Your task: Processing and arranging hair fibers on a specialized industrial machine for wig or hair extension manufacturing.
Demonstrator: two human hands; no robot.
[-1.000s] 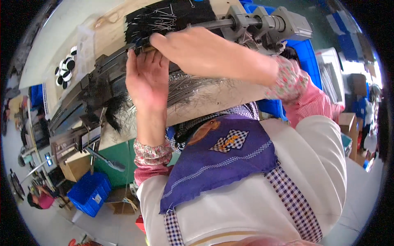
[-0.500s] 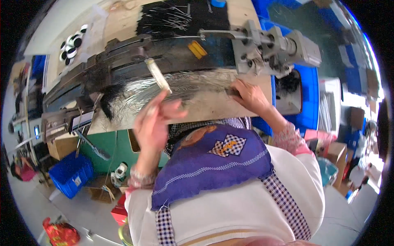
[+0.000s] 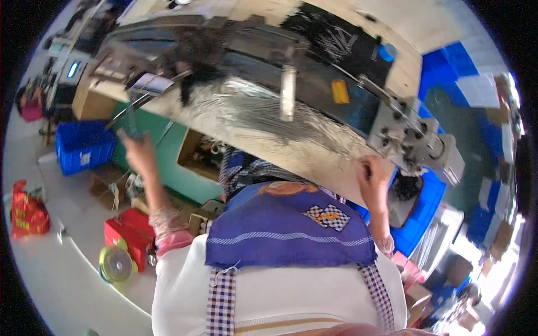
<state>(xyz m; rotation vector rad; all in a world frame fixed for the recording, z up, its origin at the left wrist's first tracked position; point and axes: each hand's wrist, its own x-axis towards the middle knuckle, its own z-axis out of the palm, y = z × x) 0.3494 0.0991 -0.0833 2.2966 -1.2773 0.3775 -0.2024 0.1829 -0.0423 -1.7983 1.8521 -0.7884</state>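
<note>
My left hand (image 3: 141,154) is stretched out to the left, at the lower end of a grey lever handle (image 3: 132,124) that hangs from the bench's metal fixture. Its fingers lie around or beside the grip; blur hides which. My right hand (image 3: 376,171) is closed at the bench's front edge, near the grey machine head. A small dark thing shows between its fingers, too unclear to name. Between the hands, a heap of thin metal wires (image 3: 263,117) lies on the wooden bench (image 3: 336,162), with a pale flat strip (image 3: 288,92) standing out over it.
A yellow block (image 3: 339,91) sits on the dark machine bed. The grey machine head (image 3: 412,131) stands at the right above a blue bin (image 3: 423,215). Behind are a black mat (image 3: 308,25) with wires and a blue round object (image 3: 386,52). A blue crate (image 3: 84,148) stands left.
My left hand has swung from above the wires down and left to the lever handle. My right hand stays by the front edge, more curled. The whole view has turned and shifted left.
</note>
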